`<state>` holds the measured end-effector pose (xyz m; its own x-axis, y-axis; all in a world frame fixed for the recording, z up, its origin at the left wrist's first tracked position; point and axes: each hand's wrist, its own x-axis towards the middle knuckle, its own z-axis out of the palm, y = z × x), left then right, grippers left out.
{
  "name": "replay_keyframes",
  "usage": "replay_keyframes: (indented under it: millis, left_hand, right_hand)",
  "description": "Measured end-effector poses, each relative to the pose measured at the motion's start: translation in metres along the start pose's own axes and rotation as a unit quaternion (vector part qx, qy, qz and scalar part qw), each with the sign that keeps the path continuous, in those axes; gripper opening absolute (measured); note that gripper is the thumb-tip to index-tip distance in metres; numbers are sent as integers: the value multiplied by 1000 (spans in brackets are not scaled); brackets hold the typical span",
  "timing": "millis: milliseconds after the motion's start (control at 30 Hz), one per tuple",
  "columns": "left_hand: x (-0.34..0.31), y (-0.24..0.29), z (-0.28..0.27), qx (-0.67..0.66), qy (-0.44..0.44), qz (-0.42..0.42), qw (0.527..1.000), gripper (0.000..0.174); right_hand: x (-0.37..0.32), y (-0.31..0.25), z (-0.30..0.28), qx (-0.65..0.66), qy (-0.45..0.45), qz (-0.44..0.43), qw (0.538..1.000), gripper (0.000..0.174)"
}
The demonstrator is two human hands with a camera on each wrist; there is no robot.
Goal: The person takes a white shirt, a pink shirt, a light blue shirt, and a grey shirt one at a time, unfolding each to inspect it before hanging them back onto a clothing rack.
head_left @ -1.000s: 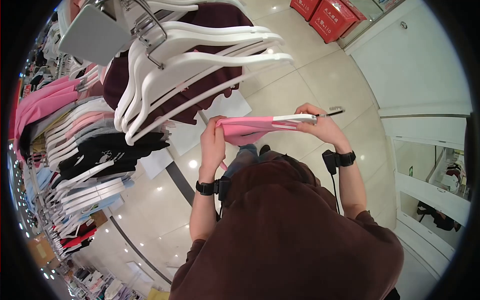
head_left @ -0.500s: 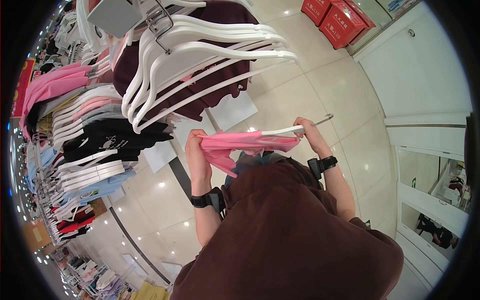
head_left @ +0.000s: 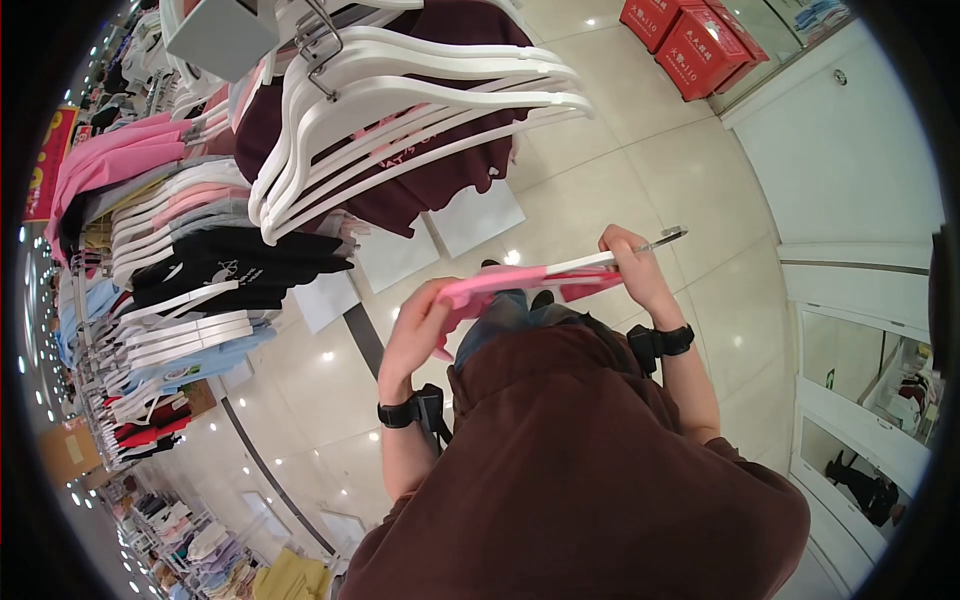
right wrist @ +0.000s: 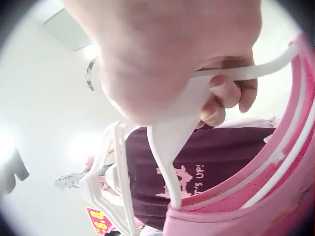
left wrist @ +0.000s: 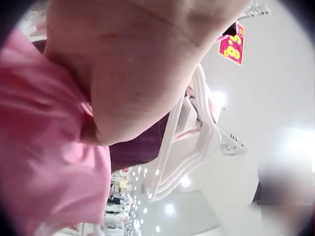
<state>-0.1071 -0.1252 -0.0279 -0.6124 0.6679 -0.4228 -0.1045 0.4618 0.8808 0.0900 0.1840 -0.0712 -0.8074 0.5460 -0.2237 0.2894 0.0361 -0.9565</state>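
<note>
A pink garment is on a white hanger, held in front of the person's body. My left hand pinches the cloth at one shoulder end; in the left wrist view, pink fabric hangs below the thumb. At the other side my right hand grips the hanger close to its metal hook. In the right wrist view, fingers curl around the hanger's middle, and its arms run into the garment's neckline.
Ahead to the left, white hangers carry dark maroon shirts on a rack. More clothes, among them a black shirt, hang along the left. Red boxes stand on the floor far right, near a white door.
The hands with the garment first shifted left and lower, then slightly back right. The cloth, spread out half a second ago, now appears narrower. Both hands have kept their hold.
</note>
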Motion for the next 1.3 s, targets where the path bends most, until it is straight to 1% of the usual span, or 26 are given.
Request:
replay_keyframes:
  millis: [33,67,100,133,200,233,267,333,367,433,500,567,633,700,733,800,867,900,933,967,1000,1033,1067,1133,1200,1300]
  left_hand:
    - [1,-2,5,20,-31,42,998,34]
    - [1,1,12,40,-63,83,994,39]
    - [1,8,19,54,-37,126,990,43]
    - [1,15,28,55,-39,125,990,43]
    - [2,24,46,130,-33,162,978,40]
    - [5,22,59,155,3,207,966,31]
    - [9,19,70,155,1,208,966,31]
    - [15,15,87,204,95,305,925,23]
    - [16,17,92,196,123,328,916,17]
    - [18,17,91,192,133,342,910,15]
    - [20,21,89,191,146,356,903,14]
    - [23,32,88,204,173,396,878,12]
    - [24,39,90,197,170,392,882,11]
    - [24,51,95,190,168,389,886,10]
    - [21,58,99,174,145,384,895,9]
    - [15,72,104,158,123,381,903,8]
    - [8,80,105,110,130,313,935,5]
    - [7,75,99,102,138,288,942,3]
    - [7,72,93,104,139,287,942,3]
    - [7,69,88,93,177,259,945,6]
    - [8,65,83,83,212,232,946,8]
    - [12,53,76,103,225,252,936,13]
    - [13,51,69,103,226,252,935,13]
    - [10,46,61,62,191,174,964,18]
    - [14,35,62,57,185,174,965,19]
    - [16,27,67,1,174,165,971,17]
  right_hand:
    - [-3,-13,1,1,0,0,1000,31]
    - [-6,-28,1,-13,11,24,1000,32]
    - [-8,-40,1,-27,23,48,998,34]
    - [-9,-49,0,-25,24,49,998,34]
    - [-11,-64,-1,-116,28,-16,993,40]
    - [-12,-68,-1,-115,29,-15,993,40]
    - [-13,-71,-2,-124,24,-13,992,41]
    - [-17,-78,-4,-132,20,-10,991,42]
    - [-19,-82,-6,-125,25,-5,992,42]
    - [-21,-82,-9,-117,32,3,993,43]
    - [-21,-75,-11,-91,23,-12,996,42]
    - [-21,-71,-13,-72,28,-17,997,41]
    - [-19,-60,-12,-53,32,-21,998,41]
    - [-14,-41,-9,-21,0,13,1000,38]
    - [-14,-38,-6,-20,1,15,1000,38]
    - [-11,-33,-1,-169,-29,-22,985,35]
    - [-13,-30,-1,-167,-36,-25,985,33]
    - [-15,-31,-1,-184,-27,-6,983,33]
    - [-17,-32,-2,-200,-18,14,980,33]
    - [-17,-28,-4,-198,-17,15,980,33]
    - [-18,-20,-6,-176,5,-6,984,31]
    - [-18,-13,-9,-154,27,-27,987,30]
    - [-15,-5,-15,-153,27,-28,987,30]
    - [-12,9,-32,41,78,-14,996,28]
    - [-12,12,-44,62,68,-14,996,28]
    - [-7,14,-53,92,89,-1,992,31]
